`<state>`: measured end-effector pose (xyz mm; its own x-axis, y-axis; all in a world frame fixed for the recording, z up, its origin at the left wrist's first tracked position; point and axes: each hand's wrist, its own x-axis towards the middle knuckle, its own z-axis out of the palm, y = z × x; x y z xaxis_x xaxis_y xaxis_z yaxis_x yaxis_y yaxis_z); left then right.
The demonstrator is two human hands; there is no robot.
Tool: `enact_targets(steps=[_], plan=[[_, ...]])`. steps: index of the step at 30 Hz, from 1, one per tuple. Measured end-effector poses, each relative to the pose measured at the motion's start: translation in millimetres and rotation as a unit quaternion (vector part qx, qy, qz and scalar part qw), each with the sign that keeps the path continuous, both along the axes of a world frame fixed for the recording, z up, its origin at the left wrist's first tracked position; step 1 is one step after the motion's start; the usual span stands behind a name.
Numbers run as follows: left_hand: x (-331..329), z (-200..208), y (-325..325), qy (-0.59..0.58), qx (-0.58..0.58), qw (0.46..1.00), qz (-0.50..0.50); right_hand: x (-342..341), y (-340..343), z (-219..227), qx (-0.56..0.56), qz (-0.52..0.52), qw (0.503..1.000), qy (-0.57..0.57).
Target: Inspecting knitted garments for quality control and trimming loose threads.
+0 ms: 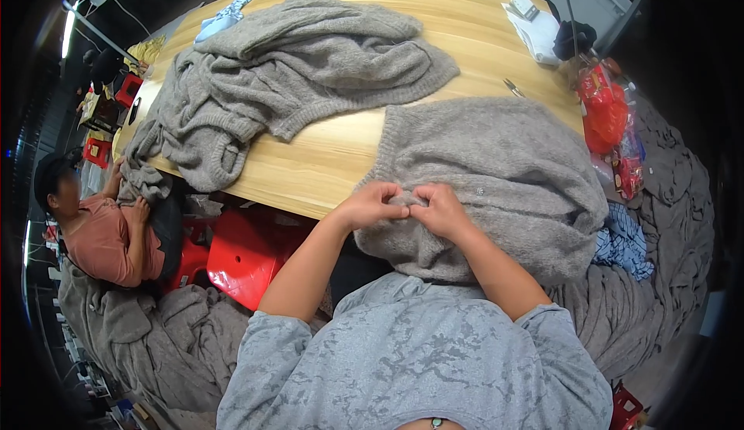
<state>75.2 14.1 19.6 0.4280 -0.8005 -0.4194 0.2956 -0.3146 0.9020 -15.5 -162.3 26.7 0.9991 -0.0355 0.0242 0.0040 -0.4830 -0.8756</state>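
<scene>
A grey-brown knitted sweater [504, 166] lies bunched over the near edge of the wooden table, in front of me. My left hand [377, 203] pinches its fabric near the ribbed band at the left. Close beside it, my right hand [440, 210] pinches the same knit, the fingertips of both hands almost meeting. A small fold of knit shows between them; whether anything finer is held there I cannot make out. On the sweater right of my hands sits a small pale spot [481, 191].
More grey-brown knitwear [287, 66] is heaped at the table's [318, 159] far left, where a co-worker [116, 228] handles its end. Small metal snips [513, 87] lie beyond the sweater. A red stool [242, 256] stands left; red bags [604, 108] hang right. Garment piles [163, 337] surround me.
</scene>
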Motion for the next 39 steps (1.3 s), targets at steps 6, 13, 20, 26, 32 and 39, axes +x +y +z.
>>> enact_targets(steps=[6, 13, 20, 26, 32, 39], plan=[[-20.9, 3.7, 6.4, -0.374, 0.009, 0.927, 0.0, -13.1, -5.9, 8.5, 0.011, 0.034, 0.999, 0.003], [-34.8, -9.4, -2.6, -0.497, -0.013, 0.864, 0.074, 25.0, 1.7, -20.4, -0.136, -0.004, 0.991, 0.005], [-43.4, -17.3, -13.3, -0.516, 0.02, 0.845, 0.141, 39.4, -1.5, -34.8, -0.126, 0.028, 0.991, 0.038], [-45.1, -21.5, -12.8, -0.528, -0.028, 0.832, 0.169, 53.2, -11.3, -35.1, -0.001, 0.068, 0.991, 0.115], [-47.7, -22.1, -13.2, -0.526, -0.038, 0.832, 0.174, 52.7, -11.0, -36.4, 0.052, 0.079, 0.984, 0.148], [-40.7, -34.6, -14.8, -0.43, 0.006, 0.873, 0.229, 50.0, -15.7, -34.8, 0.233, 0.056, 0.951, 0.193]])
